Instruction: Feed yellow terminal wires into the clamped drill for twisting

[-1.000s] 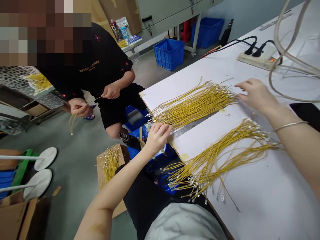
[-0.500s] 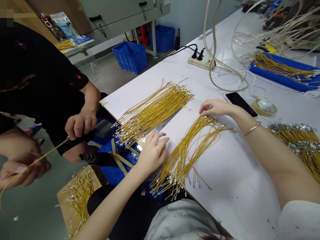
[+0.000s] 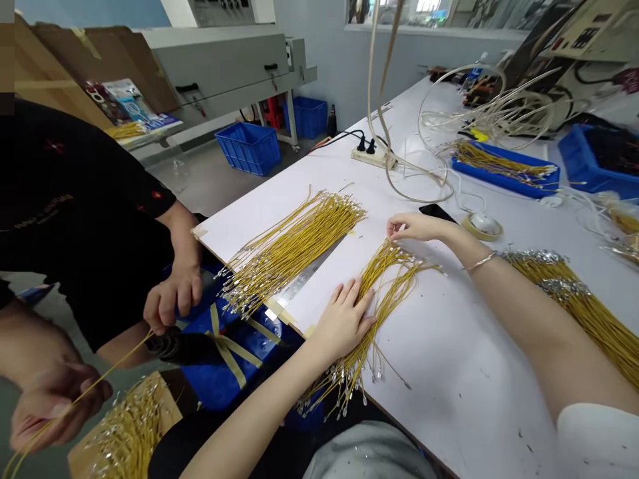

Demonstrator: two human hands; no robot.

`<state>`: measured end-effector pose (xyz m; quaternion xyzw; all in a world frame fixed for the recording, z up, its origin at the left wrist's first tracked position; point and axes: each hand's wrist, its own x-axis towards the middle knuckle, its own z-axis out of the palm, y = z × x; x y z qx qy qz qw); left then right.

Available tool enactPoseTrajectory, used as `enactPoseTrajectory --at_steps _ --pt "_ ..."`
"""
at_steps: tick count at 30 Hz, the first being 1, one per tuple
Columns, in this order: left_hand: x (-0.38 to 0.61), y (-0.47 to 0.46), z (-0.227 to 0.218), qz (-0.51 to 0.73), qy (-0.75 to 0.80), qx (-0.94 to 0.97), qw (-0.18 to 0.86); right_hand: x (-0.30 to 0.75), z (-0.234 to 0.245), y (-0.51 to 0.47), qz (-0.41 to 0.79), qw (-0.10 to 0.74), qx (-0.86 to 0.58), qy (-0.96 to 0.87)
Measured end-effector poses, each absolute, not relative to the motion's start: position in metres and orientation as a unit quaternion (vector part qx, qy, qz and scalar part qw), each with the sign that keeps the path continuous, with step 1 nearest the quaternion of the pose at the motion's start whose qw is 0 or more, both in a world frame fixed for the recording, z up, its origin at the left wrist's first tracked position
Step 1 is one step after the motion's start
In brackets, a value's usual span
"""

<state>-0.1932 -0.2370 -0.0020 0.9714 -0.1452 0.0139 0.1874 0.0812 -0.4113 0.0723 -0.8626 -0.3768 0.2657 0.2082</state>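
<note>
Head view: yellow crimped wire bundle [image 3: 387, 283] runs lower centre to centre; left grip [image 3: 344, 326] spread flat on it, right grip [image 3: 412, 227] curled at its far end, pinch unconfirmed

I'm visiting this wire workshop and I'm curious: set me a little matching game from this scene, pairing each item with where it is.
Items:
1. Left hand
2. Steel ruler
3. Blue plastic crate
4. Bangle

Places:
A. Around the right forearm
B. On the floor beyond the white table
C. Resting on a loose bundle of yellow wires
D. On the table, between that bundle and a second bundle

Pairs: 1-C, 2-D, 3-B, 4-A
</note>
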Motion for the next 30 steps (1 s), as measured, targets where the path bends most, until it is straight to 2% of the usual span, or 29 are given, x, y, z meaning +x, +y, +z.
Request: enactPoseTrajectory --at_steps 4,8,10,13,15,20,26,30 --pt "-0.191 -0.233 0.006 0.075 -0.147 0.949 0.268 0.056 0.117 -0.42 0.307 0.334 -0.816 -0.358" --pt "-0.176 -0.231 0.036 0.199 -0.113 0.844 0.486 0.02 0.153 -0.417 0.244 0.523 -0.747 -0.33" --pt "-0.162 -0.232 0.053 0.212 -0.095 0.774 0.589 0.002 0.165 -0.411 0.227 0.583 -0.708 -0.328" --pt "-0.145 -0.237 0.075 0.137 -0.112 0.665 0.726 -0.025 0.174 -0.4 0.206 0.598 -0.688 -0.356" --pt "-0.142 -0.242 0.085 0.094 -0.113 0.611 0.778 -0.041 0.174 -0.393 0.156 0.59 -0.697 -0.376" --pt "-0.153 -0.252 0.095 0.075 -0.069 0.58 0.808 -0.064 0.161 -0.383 0.026 0.592 -0.718 -0.364" --pt "-0.157 -0.246 0.103 0.037 -0.077 0.544 0.835 -0.06 0.154 -0.385 0.139 0.638 -0.663 -0.366" --pt "-0.158 -0.248 0.106 0.031 -0.081 0.582 0.809 -0.063 0.169 -0.397 0.187 0.655 -0.636 -0.362"
